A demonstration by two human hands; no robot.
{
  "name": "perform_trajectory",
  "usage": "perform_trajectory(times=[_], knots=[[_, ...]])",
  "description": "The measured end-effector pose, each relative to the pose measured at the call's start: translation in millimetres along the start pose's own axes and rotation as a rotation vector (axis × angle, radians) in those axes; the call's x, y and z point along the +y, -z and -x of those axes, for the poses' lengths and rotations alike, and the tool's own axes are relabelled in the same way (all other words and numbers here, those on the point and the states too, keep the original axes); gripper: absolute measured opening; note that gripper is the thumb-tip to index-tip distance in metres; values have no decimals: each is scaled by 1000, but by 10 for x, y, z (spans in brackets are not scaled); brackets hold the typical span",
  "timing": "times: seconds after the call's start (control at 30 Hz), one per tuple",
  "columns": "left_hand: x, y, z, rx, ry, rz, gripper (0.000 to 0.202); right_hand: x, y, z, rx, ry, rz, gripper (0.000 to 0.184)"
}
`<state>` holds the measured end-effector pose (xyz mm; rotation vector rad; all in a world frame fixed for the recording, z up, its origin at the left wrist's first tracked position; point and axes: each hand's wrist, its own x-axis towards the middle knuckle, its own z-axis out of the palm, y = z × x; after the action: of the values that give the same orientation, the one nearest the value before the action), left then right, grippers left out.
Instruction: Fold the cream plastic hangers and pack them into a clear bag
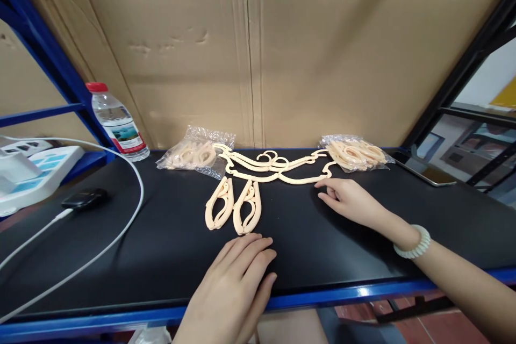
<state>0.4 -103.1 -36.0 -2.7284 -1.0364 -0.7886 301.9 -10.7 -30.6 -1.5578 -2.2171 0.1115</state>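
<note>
My left hand (237, 274) lies flat on the black table top (161, 258), fingers stretched out, its tips just below two folded cream plastic hanger pieces (234, 207). My right hand (350, 199), with a white bead bracelet on the wrist, rests open on the table, its fingertips next to the right end of a few cream hanger frames (278, 166) laid across the middle. Neither hand holds anything.
Two clear bags of cream hanger parts lie at the back, a left bag (193, 155) and a right bag (357, 153). A water bottle (116, 123), a power strip (36, 169), a white cable (133, 193), a small black device (84, 198) and a tablet (423, 169) surround them. Cardboard (258, 54) backs the table.
</note>
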Motion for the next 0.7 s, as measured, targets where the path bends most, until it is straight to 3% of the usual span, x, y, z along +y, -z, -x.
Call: perform_trajectory(times=[0.27, 0.43, 0.57, 0.7], knots=[[29, 27, -8, 16, 36, 53, 23, 33, -112, -11, 151, 111, -31, 28], [16, 16, 9, 13, 64, 177, 23, 30, -204, -130, 195, 174, 97, 35], [-3, 82, 14, 32, 80, 410, 22, 3, -262, -236, 151, 192, 138, 36], [-10, 223, -1, 94, 164, 659, 20, -36, -283, -296, 138, 220, 130, 25]])
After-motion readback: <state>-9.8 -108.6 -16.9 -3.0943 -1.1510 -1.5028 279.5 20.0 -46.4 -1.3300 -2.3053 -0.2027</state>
